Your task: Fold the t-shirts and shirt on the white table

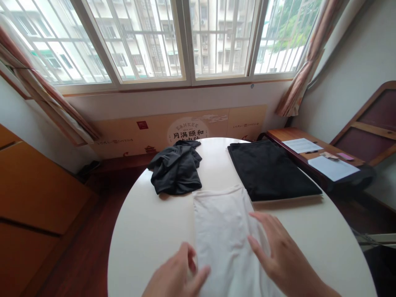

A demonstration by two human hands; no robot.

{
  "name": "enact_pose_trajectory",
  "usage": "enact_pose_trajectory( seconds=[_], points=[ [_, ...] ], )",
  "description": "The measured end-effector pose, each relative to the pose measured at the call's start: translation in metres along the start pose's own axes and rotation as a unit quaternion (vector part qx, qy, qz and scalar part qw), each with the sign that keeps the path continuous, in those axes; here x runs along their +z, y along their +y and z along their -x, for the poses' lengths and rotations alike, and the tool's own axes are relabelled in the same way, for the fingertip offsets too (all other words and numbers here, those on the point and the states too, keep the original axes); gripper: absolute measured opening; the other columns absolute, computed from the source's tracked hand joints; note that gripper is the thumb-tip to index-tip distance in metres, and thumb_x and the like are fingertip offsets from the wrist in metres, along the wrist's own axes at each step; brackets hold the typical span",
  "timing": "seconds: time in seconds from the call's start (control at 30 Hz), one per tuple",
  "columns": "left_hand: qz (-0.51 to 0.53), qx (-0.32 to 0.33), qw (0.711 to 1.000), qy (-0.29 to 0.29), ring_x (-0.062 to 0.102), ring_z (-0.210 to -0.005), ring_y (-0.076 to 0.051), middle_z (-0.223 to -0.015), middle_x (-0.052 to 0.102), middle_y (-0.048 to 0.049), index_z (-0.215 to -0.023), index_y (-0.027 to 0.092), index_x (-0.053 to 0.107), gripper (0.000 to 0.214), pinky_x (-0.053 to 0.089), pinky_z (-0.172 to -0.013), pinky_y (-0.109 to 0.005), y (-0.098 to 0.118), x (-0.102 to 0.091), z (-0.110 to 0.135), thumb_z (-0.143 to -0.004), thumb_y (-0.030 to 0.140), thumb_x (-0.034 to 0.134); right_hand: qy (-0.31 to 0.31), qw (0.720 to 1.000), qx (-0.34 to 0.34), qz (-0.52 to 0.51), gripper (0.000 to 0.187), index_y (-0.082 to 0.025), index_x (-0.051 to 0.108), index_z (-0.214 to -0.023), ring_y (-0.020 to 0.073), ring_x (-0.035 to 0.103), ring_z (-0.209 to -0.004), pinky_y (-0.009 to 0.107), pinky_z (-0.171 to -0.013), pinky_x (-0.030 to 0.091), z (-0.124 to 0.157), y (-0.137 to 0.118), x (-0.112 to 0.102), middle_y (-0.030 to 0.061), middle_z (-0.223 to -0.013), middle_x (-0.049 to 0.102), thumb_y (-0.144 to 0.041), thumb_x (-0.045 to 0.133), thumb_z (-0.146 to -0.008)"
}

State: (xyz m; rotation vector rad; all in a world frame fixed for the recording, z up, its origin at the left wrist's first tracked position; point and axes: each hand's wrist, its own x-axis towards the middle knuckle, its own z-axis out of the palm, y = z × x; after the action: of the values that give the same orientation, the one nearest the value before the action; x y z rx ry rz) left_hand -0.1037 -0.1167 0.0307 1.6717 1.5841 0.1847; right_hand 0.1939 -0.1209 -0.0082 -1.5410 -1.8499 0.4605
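Observation:
A white cloth garment (222,235), folded lengthwise, lies on the round white table (145,235) and runs toward me. My left hand (176,274) rests at its near left edge, with the fingers against the fabric. My right hand (278,251) lies spread on its right side, and the fingertips touch the cloth. Neither hand appears to grip it. Beyond the white garment, a crumpled black garment (176,169) sits in a loose heap. To the right of that heap, a neatly folded black garment (272,171) lies flat on a thin pale board.
A wooden side table (297,134) at the right holds papers (332,168) and a pen. A wood-framed chair (368,128) stands behind it. Orange-brown wooden panels (34,194) stand at the left, above a dark wooden floor. A barred window (185,41) spans the far wall.

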Motion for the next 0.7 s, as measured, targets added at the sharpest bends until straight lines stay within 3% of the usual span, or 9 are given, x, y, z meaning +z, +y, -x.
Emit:
enact_pose_trajectory(
  seconds=[0.07, 0.2, 0.27, 0.4, 0.47, 0.53, 0.6, 0.63, 0.7],
  points=[
    [0.058, 0.009, 0.997, 0.051, 0.071, -0.093, -0.026, -0.114, 0.073, -0.0131, -0.128, 0.018, 0.053, 0.059, 0.052, -0.089, -0.038, 0.012, -0.015, -0.018, -0.093, 0.065, 0.051, 0.017, 0.986, 0.127, -0.104, 0.059, -0.018, 0.054, -0.144, 0.0354, 0.063, -0.132, 0.054, -0.111, 0.051, -0.025, -0.001, -0.001, 0.0195, -0.142, 0.064, -0.051, 0.061, -0.095],
    [0.108, 0.028, 0.989, 0.096, 0.062, -0.128, -0.035, -0.146, 0.055, -0.0255, -0.141, 0.01, 0.043, 0.077, 0.047, -0.107, -0.044, 0.034, -0.025, -0.054, -0.09, 0.067, 0.054, 0.039, 0.903, 0.288, -0.317, 0.081, -0.013, 0.049, -0.145, 0.0343, 0.066, -0.129, 0.046, -0.107, 0.054, -0.057, -0.006, 0.01, 0.0241, -0.143, 0.063, -0.061, 0.072, -0.083],
    [0.091, 0.042, 0.987, 0.127, 0.06, -0.128, -0.037, -0.14, 0.058, -0.0245, -0.141, 0.009, 0.043, 0.076, 0.045, -0.108, -0.045, 0.041, -0.022, -0.064, -0.091, 0.065, 0.054, 0.029, 0.862, 0.327, -0.387, 0.075, -0.015, 0.058, -0.136, 0.0338, 0.071, -0.119, 0.042, -0.099, 0.059, -0.062, -0.013, 0.01, 0.0201, -0.13, 0.072, -0.062, 0.078, -0.08],
    [0.115, 0.009, 0.986, 0.122, 0.069, -0.093, -0.03, -0.096, 0.066, -0.0079, -0.148, 0.005, 0.033, 0.079, 0.052, -0.087, -0.04, 0.043, -0.014, -0.077, -0.091, 0.056, 0.056, -0.097, 0.787, 0.337, -0.508, 0.053, -0.018, 0.072, -0.109, 0.0313, 0.077, -0.095, 0.04, -0.084, 0.062, -0.066, -0.029, -0.001, 0.0118, -0.1, 0.08, -0.061, 0.082, -0.08],
    [0.119, -0.005, 0.985, 0.126, 0.069, -0.089, -0.029, -0.091, 0.066, -0.0053, -0.139, 0.006, 0.044, 0.068, 0.052, -0.081, -0.038, 0.042, -0.015, -0.081, -0.09, 0.051, 0.057, -0.144, 0.78, 0.304, -0.527, 0.048, -0.018, 0.074, -0.107, 0.0303, 0.077, -0.096, 0.04, -0.089, 0.06, -0.069, -0.033, -0.004, 0.0105, -0.1, 0.08, -0.056, 0.084, -0.08],
    [0.084, 0.015, 0.989, 0.119, 0.068, -0.095, -0.031, -0.095, 0.069, -0.008, -0.115, 0.011, 0.06, 0.046, 0.051, -0.083, -0.038, 0.041, -0.018, -0.082, -0.088, 0.048, 0.059, -0.147, 0.809, 0.26, -0.505, 0.043, -0.017, 0.074, -0.106, 0.0308, 0.076, -0.1, 0.041, -0.093, 0.058, -0.072, -0.033, -0.004, 0.0097, -0.102, 0.081, -0.048, 0.086, -0.078],
    [0.06, 0.066, 0.991, 0.098, 0.067, -0.102, -0.032, -0.102, 0.072, -0.0098, -0.099, 0.016, 0.065, 0.034, 0.05, -0.089, -0.039, 0.042, -0.02, -0.081, -0.087, 0.048, 0.061, -0.11, 0.836, 0.255, -0.474, 0.039, -0.016, 0.074, -0.1, 0.0318, 0.075, -0.099, 0.041, -0.091, 0.058, -0.073, -0.031, -0.005, 0.0095, -0.099, 0.081, -0.041, 0.087, -0.073],
    [0.068, 0.093, 0.99, 0.086, 0.067, -0.106, -0.033, -0.105, 0.073, -0.0097, -0.097, 0.017, 0.066, 0.033, 0.049, -0.091, -0.039, 0.043, -0.021, -0.08, -0.087, 0.049, 0.063, -0.084, 0.835, 0.274, -0.469, 0.038, -0.016, 0.074, -0.097, 0.0319, 0.075, -0.095, 0.04, -0.086, 0.058, -0.073, -0.03, -0.007, 0.0091, -0.096, 0.081, -0.039, 0.087, -0.069],
    [0.124, 0.13, 0.982, 0.06, 0.066, -0.108, -0.032, -0.107, 0.074, -0.009, -0.101, 0.018, 0.065, 0.04, 0.05, -0.092, -0.038, 0.047, -0.018, -0.08, -0.085, 0.055, 0.068, -0.04, 0.808, 0.318, -0.495, 0.037, -0.017, 0.073, -0.094, 0.0305, 0.075, -0.088, 0.037, -0.078, 0.058, -0.069, -0.028, -0.016, 0.0076, -0.089, 0.08, -0.035, 0.084, -0.064]
  ],
)
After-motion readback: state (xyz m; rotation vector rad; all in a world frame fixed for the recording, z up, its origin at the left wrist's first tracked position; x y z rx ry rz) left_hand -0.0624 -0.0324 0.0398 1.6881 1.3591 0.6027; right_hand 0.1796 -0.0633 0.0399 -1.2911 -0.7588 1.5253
